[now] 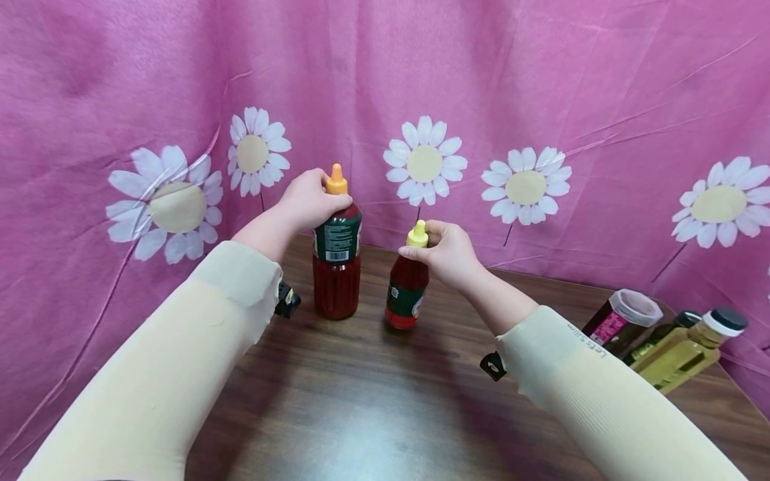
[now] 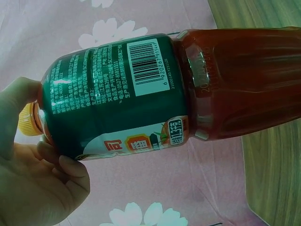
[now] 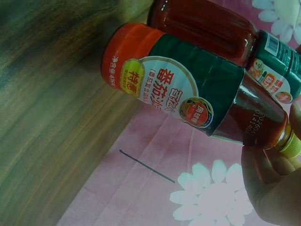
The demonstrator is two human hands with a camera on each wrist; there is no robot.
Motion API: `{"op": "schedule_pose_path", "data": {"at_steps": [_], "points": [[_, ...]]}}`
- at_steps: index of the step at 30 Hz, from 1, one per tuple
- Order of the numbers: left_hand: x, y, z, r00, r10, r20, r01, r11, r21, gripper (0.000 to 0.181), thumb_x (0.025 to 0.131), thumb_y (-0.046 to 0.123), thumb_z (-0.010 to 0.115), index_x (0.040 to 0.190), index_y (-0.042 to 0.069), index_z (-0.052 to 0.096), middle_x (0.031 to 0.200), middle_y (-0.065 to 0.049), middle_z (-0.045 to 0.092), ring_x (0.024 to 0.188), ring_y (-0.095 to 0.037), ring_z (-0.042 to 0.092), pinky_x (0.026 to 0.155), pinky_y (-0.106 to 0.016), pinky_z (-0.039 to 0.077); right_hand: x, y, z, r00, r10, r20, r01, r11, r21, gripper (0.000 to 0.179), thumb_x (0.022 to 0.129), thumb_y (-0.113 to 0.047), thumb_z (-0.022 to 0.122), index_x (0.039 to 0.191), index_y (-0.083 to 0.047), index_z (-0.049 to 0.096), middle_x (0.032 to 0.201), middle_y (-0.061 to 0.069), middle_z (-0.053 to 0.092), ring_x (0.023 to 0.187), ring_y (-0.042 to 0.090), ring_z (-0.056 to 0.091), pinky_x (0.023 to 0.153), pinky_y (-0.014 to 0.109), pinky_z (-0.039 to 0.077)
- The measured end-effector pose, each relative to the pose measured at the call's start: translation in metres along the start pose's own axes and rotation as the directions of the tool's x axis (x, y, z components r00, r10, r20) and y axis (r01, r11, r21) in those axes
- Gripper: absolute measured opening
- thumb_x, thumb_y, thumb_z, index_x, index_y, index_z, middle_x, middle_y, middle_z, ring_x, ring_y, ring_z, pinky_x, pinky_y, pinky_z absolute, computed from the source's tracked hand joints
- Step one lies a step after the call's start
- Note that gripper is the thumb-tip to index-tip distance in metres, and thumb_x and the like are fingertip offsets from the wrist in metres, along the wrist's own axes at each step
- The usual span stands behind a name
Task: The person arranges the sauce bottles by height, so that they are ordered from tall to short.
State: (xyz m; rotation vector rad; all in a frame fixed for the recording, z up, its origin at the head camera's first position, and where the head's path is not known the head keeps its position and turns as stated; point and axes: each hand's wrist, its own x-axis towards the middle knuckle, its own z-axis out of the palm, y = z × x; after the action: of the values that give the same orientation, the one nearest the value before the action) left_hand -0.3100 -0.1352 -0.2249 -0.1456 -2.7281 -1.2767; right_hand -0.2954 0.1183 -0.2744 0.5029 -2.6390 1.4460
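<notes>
Left hand (image 1: 309, 198) grips orange-capped bottle (image 1: 337, 287) at neck; right hand (image 1: 454, 255) likewise on yellow-capped bottle (image 1: 404, 297). Only head view catches clear-lidded jar (image 1: 635, 306), desk (image 1: 361, 394) right side.

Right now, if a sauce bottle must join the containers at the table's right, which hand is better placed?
Probably the right hand: it grips the smaller yellow-capped bottle at the top and is closer to those containers. The left hand holds the larger orange-capped bottle, farther away.
</notes>
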Motion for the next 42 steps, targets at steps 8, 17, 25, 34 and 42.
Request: {"op": "schedule_pose_path", "data": {"at_steps": [8,17,25,34,42], "points": [[-0.001,0.001,0.0,1.0,-0.002,-0.004,0.002,1.0,-0.001,0.042,0.091,0.029,0.065,0.117,0.002,0.049,0.112,-0.016,0.058,0.102,-0.031,0.055,0.09,-0.046,0.05,-0.001,0.002,0.003,1.0,0.004,0.004,-0.004,1.0,0.004,0.026,0.083,-0.018,0.081,0.095,-0.002,0.064,0.082,0.007,0.069,0.075,0.017,0.059,0.07,0.028,0.051],[-0.001,-0.001,0.0,1.0,-0.006,-0.002,0.006,1.0,-0.003,0.041,0.091,0.029,0.065,0.118,0.002,0.049,0.112,-0.015,0.057,0.102,-0.03,0.055,0.089,-0.046,0.05,0.0,0.006,0.007,1.0,-0.007,0.002,0.007,1.0,-0.013,0.026,0.082,-0.018,0.082,0.094,-0.003,0.065,0.081,0.006,0.07,0.073,0.016,0.06,0.068,0.028,0.051],[-0.001,-0.001,0.0,1.0,-0.007,0.003,0.007,1.0,-0.01,0.042,0.091,0.029,0.065,0.119,0.003,0.048,0.113,-0.015,0.057,0.103,-0.031,0.055,0.09,-0.047,0.05,-0.001,0.009,0.009,1.0,-0.003,0.003,0.003,1.0,-0.016,0.026,0.083,-0.018,0.082,0.094,-0.002,0.065,0.082,0.006,0.07,0.075,0.016,0.059,0.069,0.028,0.05],[0.0,0.0,0.002,1.0,0.001,-0.001,-0.001,1.0,-0.008,0.042,0.091,0.029,0.064,0.119,0.002,0.049,0.113,-0.015,0.057,0.103,-0.03,0.055,0.09,-0.046,0.05,-0.001,0.015,0.012,1.0,0.021,-0.01,-0.021,1.0,-0.014,0.026,0.082,-0.018,0.082,0.097,-0.003,0.066,0.084,0.006,0.07,0.076,0.017,0.06,0.071,0.029,0.052],[-0.001,0.0,0.001,1.0,-0.011,0.001,0.011,1.0,-0.004,0.043,0.091,0.03,0.064,0.121,0.003,0.048,0.114,-0.015,0.057,0.103,-0.031,0.055,0.09,-0.047,0.05,-0.002,0.016,0.013,1.0,0.026,-0.004,-0.026,1.0,0.016,0.026,0.083,-0.019,0.082,0.096,-0.004,0.064,0.084,0.006,0.07,0.077,0.018,0.061,0.073,0.031,0.052]]}}
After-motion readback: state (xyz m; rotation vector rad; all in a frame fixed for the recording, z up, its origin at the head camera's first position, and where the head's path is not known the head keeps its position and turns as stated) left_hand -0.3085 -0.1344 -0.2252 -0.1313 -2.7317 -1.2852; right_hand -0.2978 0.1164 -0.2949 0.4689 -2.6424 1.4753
